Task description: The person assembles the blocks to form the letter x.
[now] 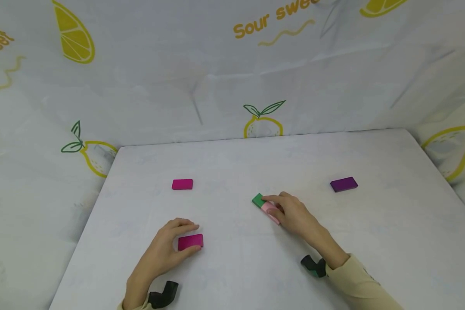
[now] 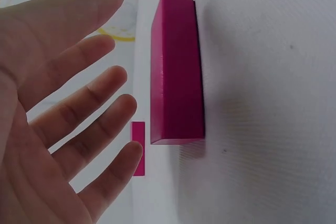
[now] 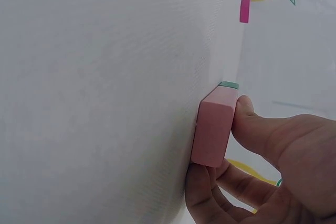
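Smooth pale pink oblong block (image 3: 213, 132), material unclear to me, sits about mid-table, a little nearer the right edge than the left. It slants, one end aimed at the far left corner. Against that end I see a green block (image 1: 258, 200), in line with the pink; whether they are joined I cannot tell.

Right hand (image 1: 294, 214) on the pink: thumb along one side, curled fingers along the other, a narrow pinch. Its index fingertip reaches the edge of the green. On my feed I cannot tell if the pink lies fully flat.

Left hand (image 1: 170, 243) is set around a glossy magenta oblong block (image 1: 190, 242), left of middle, long side roughly parallel to the far edge. Fingers spread wide, thumb well apart from them — the left wrist view shows a gap between fingers and block.

Farther out, a second magenta block (image 1: 182, 184) lies toward the far left corner, and a dark purple oblong block (image 1: 344, 184) sits askew toward the right edge.

All rest on the white table (image 1: 232, 172). Beyond its far edge hangs a white lemon-print sheet (image 1: 159, 56). Beside each wrist I note a black angled fitting (image 1: 164, 295); beige sleeve (image 1: 360, 280) on the right arm.
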The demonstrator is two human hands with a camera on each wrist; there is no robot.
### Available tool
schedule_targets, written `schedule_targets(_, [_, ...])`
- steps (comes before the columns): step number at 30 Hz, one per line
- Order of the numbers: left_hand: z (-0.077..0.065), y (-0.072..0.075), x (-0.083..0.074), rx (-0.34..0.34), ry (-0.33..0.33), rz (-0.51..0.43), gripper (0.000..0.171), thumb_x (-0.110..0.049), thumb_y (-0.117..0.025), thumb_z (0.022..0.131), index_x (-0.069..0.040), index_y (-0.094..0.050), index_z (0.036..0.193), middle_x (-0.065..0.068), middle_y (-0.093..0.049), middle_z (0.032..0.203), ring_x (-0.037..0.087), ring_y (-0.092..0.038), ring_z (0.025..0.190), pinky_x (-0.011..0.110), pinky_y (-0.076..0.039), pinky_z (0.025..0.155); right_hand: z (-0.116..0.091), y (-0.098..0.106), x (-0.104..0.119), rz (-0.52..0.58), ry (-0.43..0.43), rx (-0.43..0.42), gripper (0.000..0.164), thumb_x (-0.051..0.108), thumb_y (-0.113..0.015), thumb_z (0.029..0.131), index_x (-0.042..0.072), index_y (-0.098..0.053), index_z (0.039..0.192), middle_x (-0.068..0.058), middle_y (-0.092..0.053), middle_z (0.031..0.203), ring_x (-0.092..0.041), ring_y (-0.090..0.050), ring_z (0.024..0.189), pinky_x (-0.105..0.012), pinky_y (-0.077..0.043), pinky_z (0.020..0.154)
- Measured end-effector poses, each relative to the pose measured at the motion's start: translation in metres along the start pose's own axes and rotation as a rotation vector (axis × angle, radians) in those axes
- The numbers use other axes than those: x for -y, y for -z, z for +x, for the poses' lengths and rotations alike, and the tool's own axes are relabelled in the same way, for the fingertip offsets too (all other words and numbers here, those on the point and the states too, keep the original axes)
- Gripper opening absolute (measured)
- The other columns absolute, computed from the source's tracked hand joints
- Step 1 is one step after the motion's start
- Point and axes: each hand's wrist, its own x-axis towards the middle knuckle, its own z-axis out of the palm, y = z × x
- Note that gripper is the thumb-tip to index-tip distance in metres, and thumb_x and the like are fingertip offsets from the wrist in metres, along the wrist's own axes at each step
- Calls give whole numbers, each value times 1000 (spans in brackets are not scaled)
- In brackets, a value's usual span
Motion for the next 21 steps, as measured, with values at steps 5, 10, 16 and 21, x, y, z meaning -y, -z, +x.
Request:
schedule_targets(5, [-1,-5,5,18,-13,-36,39,-16,-90,76,-13,-79,113,-7,-69,107,11,-62,100,28,-57,86,0,0,0,-2,-6,5,40,8,-70,95,12,-67,135,-5,-54,86,-17,-47,79,-26,-35,64])
schedule_targets(10, [-1,-7,8,49,-21,-50,36,-16,-89,78,-13,-78,112,-5,-69,106,12,-62,97,25,-56,82,0,0,0,2,-3,0,40,7,-70,95,12,-68,134,-5,-53,85,-17,-46,78,-25,-34,64])
schedule_targets(16, [0,-7,8,83,-10,-41,32,-16,-88,79,-13,-79,110,-5,-69,105,11,-62,96,25,-56,81,0,0,-1,2,10,-4,40,7,-70,94,11,-68,134,-4,-51,83,-16,-45,76,-24,-33,63])
schedule_targets(21, [1,-6,8,89,-5,-45,31,-15,-88,79,-12,-79,108,-4,-69,104,12,-63,95,24,-56,79,0,1,-1,6,16,-7,40,7,-70,94,11,-68,134,-4,-53,83,-16,-46,77,-24,-34,63])
